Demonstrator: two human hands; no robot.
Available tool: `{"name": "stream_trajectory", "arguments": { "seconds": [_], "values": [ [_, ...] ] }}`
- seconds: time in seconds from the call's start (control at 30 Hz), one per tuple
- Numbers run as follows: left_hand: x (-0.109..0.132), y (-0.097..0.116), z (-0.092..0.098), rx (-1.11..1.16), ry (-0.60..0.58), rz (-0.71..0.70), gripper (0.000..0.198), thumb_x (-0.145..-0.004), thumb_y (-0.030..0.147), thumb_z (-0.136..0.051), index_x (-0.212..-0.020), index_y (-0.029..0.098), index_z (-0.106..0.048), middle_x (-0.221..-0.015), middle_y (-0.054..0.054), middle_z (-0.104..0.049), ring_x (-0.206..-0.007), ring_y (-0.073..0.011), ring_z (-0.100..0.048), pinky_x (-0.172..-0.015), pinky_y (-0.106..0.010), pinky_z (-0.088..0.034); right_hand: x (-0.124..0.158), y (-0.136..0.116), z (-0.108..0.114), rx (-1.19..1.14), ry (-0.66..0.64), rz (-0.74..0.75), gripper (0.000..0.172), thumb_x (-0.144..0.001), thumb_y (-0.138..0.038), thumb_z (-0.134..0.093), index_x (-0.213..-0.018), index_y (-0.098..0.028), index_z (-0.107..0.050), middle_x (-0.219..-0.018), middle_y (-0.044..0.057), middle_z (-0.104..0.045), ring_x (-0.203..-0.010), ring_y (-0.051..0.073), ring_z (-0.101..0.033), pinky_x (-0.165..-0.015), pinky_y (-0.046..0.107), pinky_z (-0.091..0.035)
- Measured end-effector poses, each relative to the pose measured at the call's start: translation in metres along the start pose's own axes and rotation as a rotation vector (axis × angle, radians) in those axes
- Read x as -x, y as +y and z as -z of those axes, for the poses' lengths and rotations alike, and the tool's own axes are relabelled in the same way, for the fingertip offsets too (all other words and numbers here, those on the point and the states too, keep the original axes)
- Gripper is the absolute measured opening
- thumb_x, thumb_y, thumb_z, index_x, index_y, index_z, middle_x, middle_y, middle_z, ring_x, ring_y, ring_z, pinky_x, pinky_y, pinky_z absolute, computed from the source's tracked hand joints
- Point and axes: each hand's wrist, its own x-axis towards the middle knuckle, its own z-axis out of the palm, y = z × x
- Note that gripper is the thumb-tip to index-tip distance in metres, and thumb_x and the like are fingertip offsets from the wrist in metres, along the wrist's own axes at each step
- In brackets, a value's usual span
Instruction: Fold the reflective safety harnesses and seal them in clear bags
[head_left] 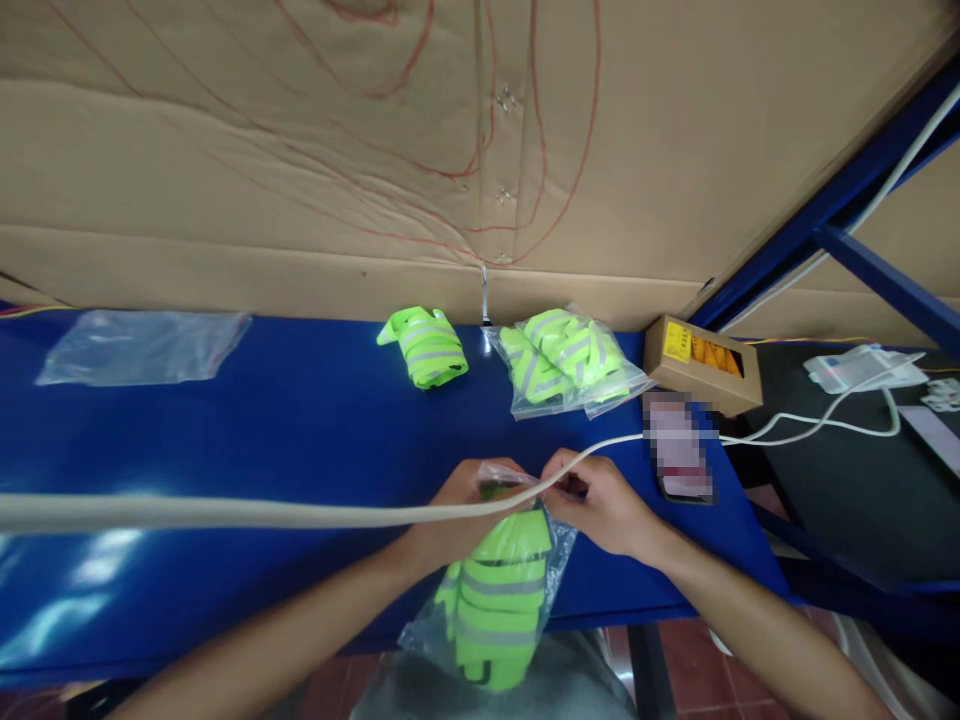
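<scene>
The fingers of the left hand and right hand pinch the top of the clear plastic bag, best kept flat above the folded neon vest inside, low in the frame's middle.

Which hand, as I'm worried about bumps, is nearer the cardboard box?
Right. The right hand is left of the cardboard box and below it in the picture; the left hand is farther left, at the mouth of the clear bag.

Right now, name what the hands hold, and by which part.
Left hand and right hand hold the clear bag by its upper edge; green bundle inside.
</scene>
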Motion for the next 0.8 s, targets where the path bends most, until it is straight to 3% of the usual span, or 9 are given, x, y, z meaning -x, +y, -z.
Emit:
{"name": "stream_trajectory", "arguments": {
  "seconds": [0.43, 0.63, 0.8],
  "values": [
    [0.005, 0.008, 0.001, -0.038, -0.039, 0.018, 0.036, -0.083, 0.049, -0.072, -0.085, 0.013, -0.073, -0.079, -0.005, -0.069, -0.076, -0.0160, -0.059, -0.068, -0.025, -0.040, -0.001, -0.007, 0.009, -0.091, -0.040, -0.010, 0.011, -0.090, -0.027, -0.067, -0.085, -0.017, -0.066, -0.071, -0.003, -0.056, -0.064, 0.009, -0.049, -0.059, 0.020, -0.038],
    [0.005, 0.008, -0.004, -0.049, 0.076, -0.002, 0.035, -0.079, 0.048, -0.076, -0.088, 0.015, -0.066, -0.078, -0.001, -0.066, -0.071, -0.0130, -0.055, -0.065, -0.023, -0.040, 0.001, -0.007, 0.011, -0.052, -0.045, -0.016, 0.011, -0.091, -0.026, -0.065, -0.087, -0.016, -0.067, -0.070, -0.004, -0.055, -0.063, 0.009, -0.047, -0.058, 0.021, -0.036],
    [0.006, 0.006, -0.006, -0.036, 0.078, 0.007, 0.036, -0.079, 0.049, -0.074, -0.084, 0.015, -0.065, -0.073, -0.001, -0.062, -0.069, -0.0129, -0.053, -0.064, -0.023, -0.039, 0.000, -0.003, 0.006, -0.006, -0.040, 0.006, 0.011, -0.091, -0.023, -0.062, -0.083, -0.017, -0.063, -0.069, -0.005, -0.051, -0.062, 0.009, -0.044, -0.058, 0.020, -0.035]
  ]
}}
